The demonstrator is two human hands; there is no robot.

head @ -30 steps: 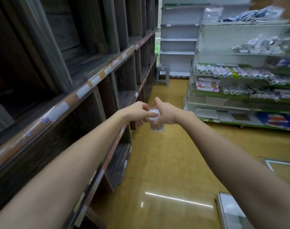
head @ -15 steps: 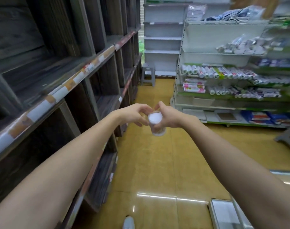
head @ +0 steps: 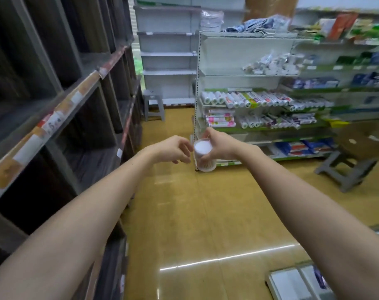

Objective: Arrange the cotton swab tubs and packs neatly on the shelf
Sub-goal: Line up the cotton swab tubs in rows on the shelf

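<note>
Right hand (head: 218, 146) is wrapped round a small clear round plastic tub of cotton swabs with a white lid (head: 203, 154), held out in mid-air over the yellow glossy floor (head: 205, 213); tub tilted, lid facing back toward the person; left hand (head: 173, 149) just beside the tub on its left, fingers loosely curled, holding nothing, fingertips near the lid rim but contact unclear; dark wooden shelving (head: 76, 100) runs along the left; white metal shelf rack with tubes and packs (head: 244, 70) stands behind the tub.
</note>
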